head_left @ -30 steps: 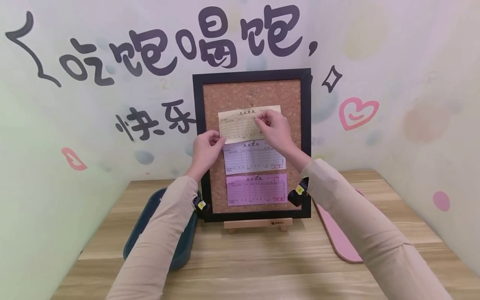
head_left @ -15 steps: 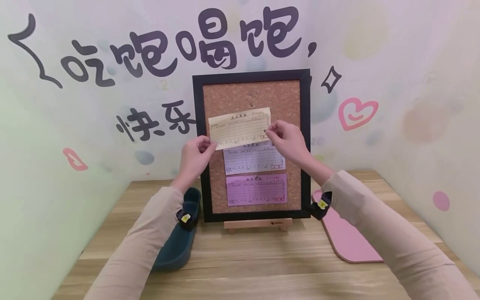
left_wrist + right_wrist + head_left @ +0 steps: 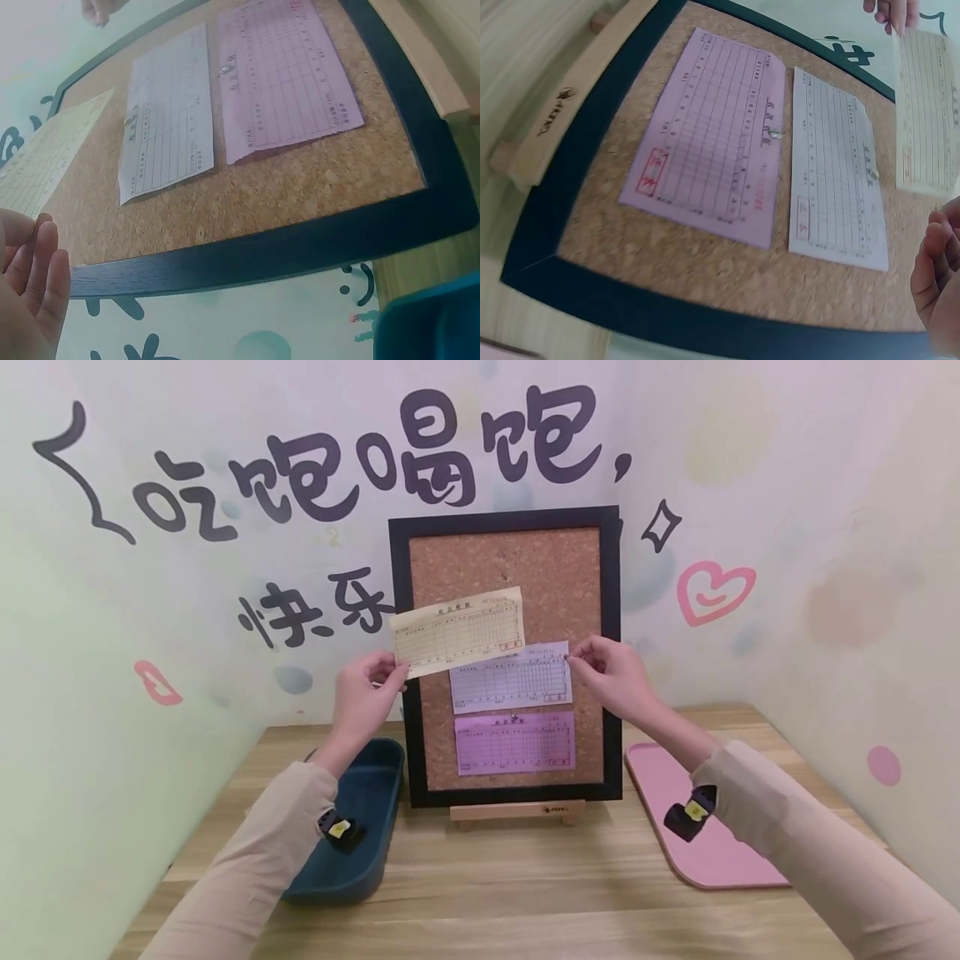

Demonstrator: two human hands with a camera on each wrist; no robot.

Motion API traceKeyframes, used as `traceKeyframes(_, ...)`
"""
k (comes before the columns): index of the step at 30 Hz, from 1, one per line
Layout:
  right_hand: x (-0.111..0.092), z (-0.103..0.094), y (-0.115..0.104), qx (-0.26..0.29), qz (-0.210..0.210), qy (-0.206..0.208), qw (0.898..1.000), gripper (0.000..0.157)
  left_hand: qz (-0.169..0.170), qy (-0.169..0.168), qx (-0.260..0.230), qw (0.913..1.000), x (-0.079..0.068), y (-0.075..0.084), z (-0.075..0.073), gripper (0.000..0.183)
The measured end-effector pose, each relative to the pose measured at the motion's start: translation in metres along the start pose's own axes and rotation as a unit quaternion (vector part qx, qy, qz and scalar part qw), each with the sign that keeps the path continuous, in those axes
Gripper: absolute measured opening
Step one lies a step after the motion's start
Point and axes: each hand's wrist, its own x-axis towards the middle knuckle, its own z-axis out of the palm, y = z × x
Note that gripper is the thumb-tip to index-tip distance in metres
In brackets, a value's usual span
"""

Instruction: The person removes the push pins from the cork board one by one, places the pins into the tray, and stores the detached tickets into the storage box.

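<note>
Three slips at the board, one of them in hand. Yellow slip [image 3: 457, 631]: gripped at its lower left corner by the left hand [image 3: 367, 689], thumb and fingers clamped on the paper. It slants, right end higher, in front of the left side of the black frame [image 3: 611, 577] and the upper left of the white slip [image 3: 513, 683]. The left wrist view has it standing off the cork [image 3: 457, 560].

Right hand [image 3: 615, 677]: thumb and forefinger together, pinching a tiny dark pin [image 3: 566, 657], its shape too small to make out. Fingertips near the right edge of the white slip, apart from the paper; other fingers curled.

White slip lies level on the cork, a silver upper pin [image 3: 873, 174] at the middle of its top edge. Pink slip [image 3: 514, 747] just below, fixed likewise by a lower pin [image 3: 775, 133]. Both printed with a grid and a red box at lower right.

Board upright on a wooden stand [image 3: 517, 812], on a wood-grain desk [image 3: 525, 893]. Blue tray [image 3: 375, 802] on the person's left, partly behind the left sleeve [image 3: 225, 868]; pink tray [image 3: 750, 860] on the right, partly behind the right sleeve [image 3: 832, 860]. A small black camera at each wrist. Pale wall [image 3: 810, 468] behind, with big dark lettering [image 3: 435, 452] and a pink heart outline [image 3: 715, 593].
</note>
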Motion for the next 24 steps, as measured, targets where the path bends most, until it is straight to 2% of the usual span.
traceKeyframes(5, -0.016, -0.007, 0.013, 0.006, 0.003, 0.001, 1.0, 0.01, -0.004, -0.004, 0.009, 0.9999, -0.011, -0.002, -0.008, 0.014)
traceKeyframes(8, -0.029, -0.01, 0.023, 0.011, 0.019, -0.004, 1.0, 0.011, -0.006, -0.007, 0.01, 0.9999, -0.02, -0.005, -0.015, 0.012)
traceKeyframes(15, -0.061, -0.012, 0.049, 0.047, 0.05, -0.016, 0.998, 0.014, -0.02, -0.018, 0.028, 0.9993, -0.052, -0.023, -0.033, 0.011)
traceKeyframes(19, -0.079, -0.015, 0.059, 0.049, 0.08, -0.017, 0.995, 0.014, -0.046, -0.015, 0.03, 0.9984, -0.074, -0.034, -0.046, 0.012)
traceKeyframes(24, -0.096, -0.023, 0.075, 0.019, 0.119, -0.023, 0.992, 0.016, -0.095, 0.02, 0.007, 0.9953, -0.095, -0.053, -0.062, 0.011)
